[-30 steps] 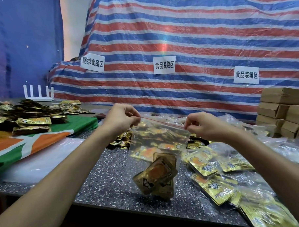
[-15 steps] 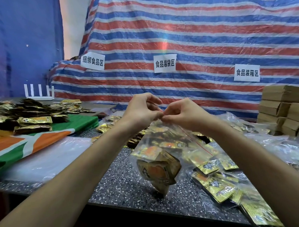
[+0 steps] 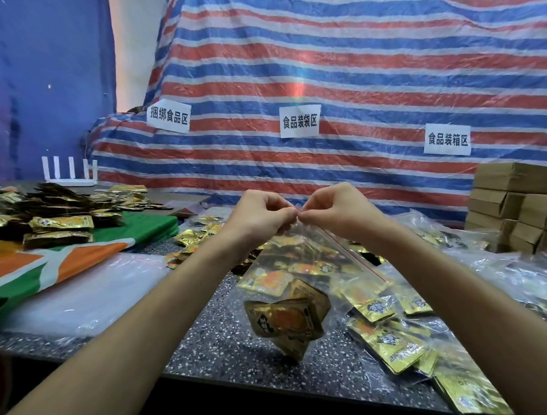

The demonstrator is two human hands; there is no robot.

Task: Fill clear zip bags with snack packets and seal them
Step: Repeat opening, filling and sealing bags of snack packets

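Meet fingertip to fingertip now, against a second ago at opposite ends of the seal: left hand (image 3: 260, 217) and right hand (image 3: 335, 209). Hangs just below that pinch, above the speckled table (image 3: 225, 344): clear zip bag (image 3: 300, 265), red zip strip (image 3: 356, 257) slanting down rightward, gold snack packets (image 3: 286, 319) slumped in its lowest corner. Pinch its top corner with curled fingers, seemingly on the strip
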